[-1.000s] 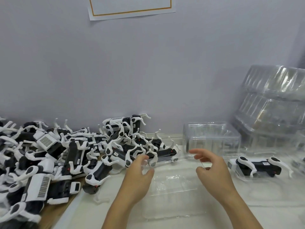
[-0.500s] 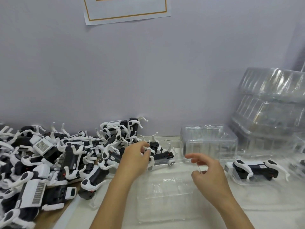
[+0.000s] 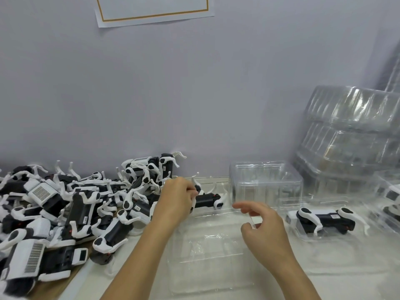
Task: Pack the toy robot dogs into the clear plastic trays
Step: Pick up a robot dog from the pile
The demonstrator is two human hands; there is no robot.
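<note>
Your left hand [image 3: 177, 199] has its fingers curled round a black-and-white toy dog [image 3: 207, 199] at the right edge of the heap of toy robot dogs [image 3: 75, 208], which lies jumbled on the left part of the table [image 3: 337, 284] against the wall [image 3: 194, 94]. Your right hand [image 3: 263, 231] hovers over the clear tray [image 3: 207, 263] lying flat in front of you, fingers loosely bent; thumb and forefinger seem to pinch the tray's thin far edge, though the clear plastic makes the contact hard to confirm. That tray holds nothing that you can see. Behind it, near the wall, stands a deeper clear box [image 3: 266, 185] that looks empty. To the right, a second tray [image 3: 324, 230] carries one packed dog [image 3: 324, 219] lying on its side, white legs over a black body. Further right, at the frame edge, more clear trays [image 3: 387, 204] show parts of dogs inside, blurred. A tall stack of empty clear trays [image 3: 350, 131] leans in the right corner. A paper sheet [image 3: 153, 9] with an orange border hangs on the wall above.
</note>
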